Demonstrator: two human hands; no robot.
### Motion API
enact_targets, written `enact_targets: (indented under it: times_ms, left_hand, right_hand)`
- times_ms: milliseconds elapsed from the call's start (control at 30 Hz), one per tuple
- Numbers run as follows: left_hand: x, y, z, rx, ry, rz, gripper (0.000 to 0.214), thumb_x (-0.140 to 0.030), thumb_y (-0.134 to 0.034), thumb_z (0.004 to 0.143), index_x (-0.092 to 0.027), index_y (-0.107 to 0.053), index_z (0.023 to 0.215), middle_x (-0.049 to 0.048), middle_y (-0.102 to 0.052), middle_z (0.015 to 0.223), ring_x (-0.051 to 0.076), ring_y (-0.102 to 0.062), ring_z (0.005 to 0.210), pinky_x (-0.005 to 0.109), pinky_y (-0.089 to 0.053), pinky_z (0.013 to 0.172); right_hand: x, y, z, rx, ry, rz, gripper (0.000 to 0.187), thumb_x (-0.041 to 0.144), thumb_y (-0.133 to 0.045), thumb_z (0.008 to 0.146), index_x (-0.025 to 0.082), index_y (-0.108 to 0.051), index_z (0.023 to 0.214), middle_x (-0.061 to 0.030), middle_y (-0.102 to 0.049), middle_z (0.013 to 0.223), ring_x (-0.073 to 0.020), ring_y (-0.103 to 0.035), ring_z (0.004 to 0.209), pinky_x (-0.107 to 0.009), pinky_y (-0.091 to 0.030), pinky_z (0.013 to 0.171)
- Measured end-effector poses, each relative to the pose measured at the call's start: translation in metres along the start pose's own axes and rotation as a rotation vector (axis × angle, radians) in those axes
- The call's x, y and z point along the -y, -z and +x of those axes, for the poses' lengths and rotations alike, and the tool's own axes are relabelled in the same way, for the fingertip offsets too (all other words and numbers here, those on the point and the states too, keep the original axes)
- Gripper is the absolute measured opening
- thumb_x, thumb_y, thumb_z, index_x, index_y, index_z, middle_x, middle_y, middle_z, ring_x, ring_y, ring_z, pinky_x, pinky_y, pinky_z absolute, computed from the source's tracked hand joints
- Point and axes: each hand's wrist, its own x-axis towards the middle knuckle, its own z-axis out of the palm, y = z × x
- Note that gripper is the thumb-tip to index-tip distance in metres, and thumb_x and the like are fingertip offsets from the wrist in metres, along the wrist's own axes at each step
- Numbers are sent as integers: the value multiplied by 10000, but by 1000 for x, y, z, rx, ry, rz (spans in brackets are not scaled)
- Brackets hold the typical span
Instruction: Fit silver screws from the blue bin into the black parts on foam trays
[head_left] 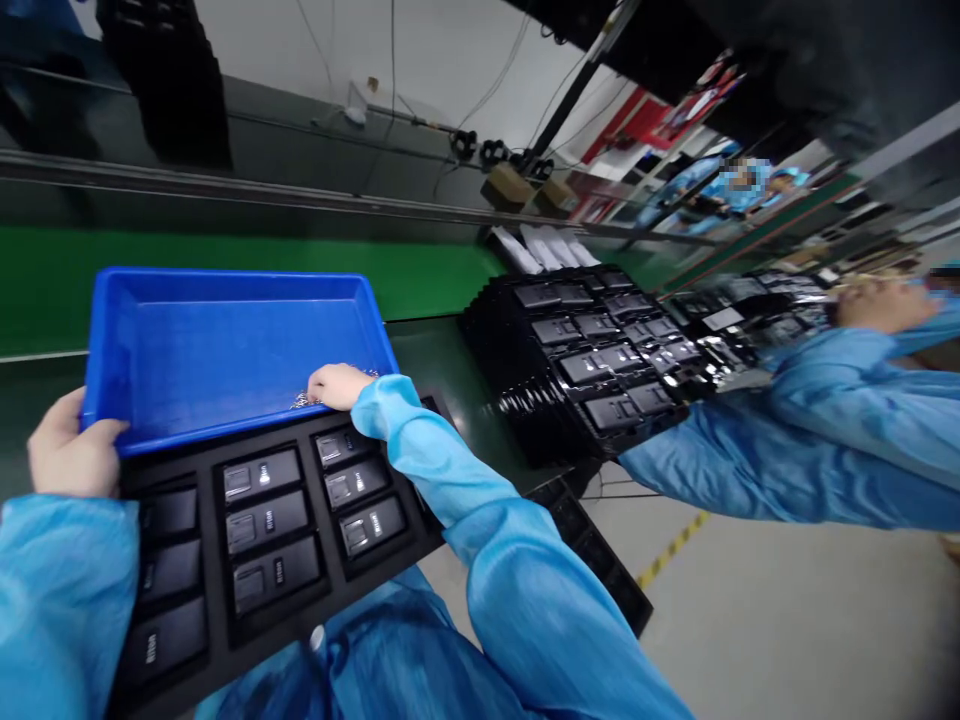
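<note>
A blue plastic tray (225,350) sits tilted on the workbench in front of me. My left hand (71,450) grips its near left corner. Inside the tray's near right corner, my right hand (339,385) is closed over a small pile of tiny metal parts (304,400). Whether it holds any of them is hidden by the fingers. Just below the blue tray lies a black moulded tray (217,600) with several dark rectangular parts (266,520) seated in its pockets.
A tall stack of black trays (577,370) filled with the same parts stands to the right. A co-worker's blue sleeve (787,450) reaches toward it. A green conveyor belt (225,260) runs behind. Grey floor with a yellow line (675,545) lies lower right.
</note>
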Motion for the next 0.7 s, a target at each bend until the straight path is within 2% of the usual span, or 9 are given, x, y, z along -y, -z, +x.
enact_targets:
  times_ms: [100, 167, 300, 367, 467, 600, 700]
  left_hand:
    - [-11, 6, -2, -55, -52, -154, 638, -226, -639, 488, -164, -700, 1120, 17, -651, 878, 191, -564, 763, 511, -539, 973]
    - [-15, 9, -1, -40, -89, -147, 624, -203, -627, 500, -155, -687, 1120, 13, -648, 897, 184, -568, 813, 433, -534, 972]
    - [-10, 10, -2, -35, -118, -130, 600, -176, -577, 554, -191, -670, 1147, 13, -669, 950, 179, -596, 856, 327, -540, 877]
    - [-8, 9, -4, -19, -134, -166, 597, -166, -559, 552, -213, -667, 1137, 7, -673, 946, 178, -598, 843, 310, -537, 837]
    - [-9, 8, -8, -8, -168, -243, 593, -160, -553, 535, -216, -667, 1115, 2, -675, 934, 174, -595, 828, 296, -529, 793]
    - [-23, 10, -14, -38, -221, -284, 571, -149, -557, 550, -215, -676, 1105, -7, -698, 970, 170, -622, 862, 290, -539, 805]
    - [-51, 16, -15, -54, -279, -278, 547, -119, -560, 601, -199, -711, 1121, -15, -720, 996, 160, -643, 884, 288, -550, 830]
  right_hand:
    - [0, 1, -4, -59, 111, 117, 145, 153, -580, 968, 168, -723, 944, -26, -750, 1065, -165, -674, 1039, -367, -501, 1033]
    - [-10, 6, -11, -131, 164, 201, 263, 75, -505, 946, 193, -736, 989, -21, -760, 1050, -142, -677, 987, -326, -496, 1027]
    - [-47, 20, -26, -320, 221, 355, 379, 125, -405, 940, 188, -705, 1163, -76, -722, 1202, -158, -682, 1004, -390, -514, 1029]
    - [-66, 24, -31, -467, 231, 451, 353, 185, -421, 929, 179, -705, 1139, -87, -733, 1143, -172, -694, 981, -394, -551, 973]
    - [-83, 21, -38, -640, 185, 440, 337, 213, -413, 909, 162, -698, 1081, -96, -743, 1030, -189, -708, 930, -397, -585, 889]
    - [-87, 12, -39, -674, 164, 295, 327, 209, -418, 906, 176, -705, 1060, -105, -727, 1095, -227, -686, 1043, -455, -540, 995]
    - [-86, 8, -35, -630, 183, 169, 317, 195, -440, 907, 192, -724, 1048, -108, -706, 1171, -249, -656, 1119, -471, -477, 1087]
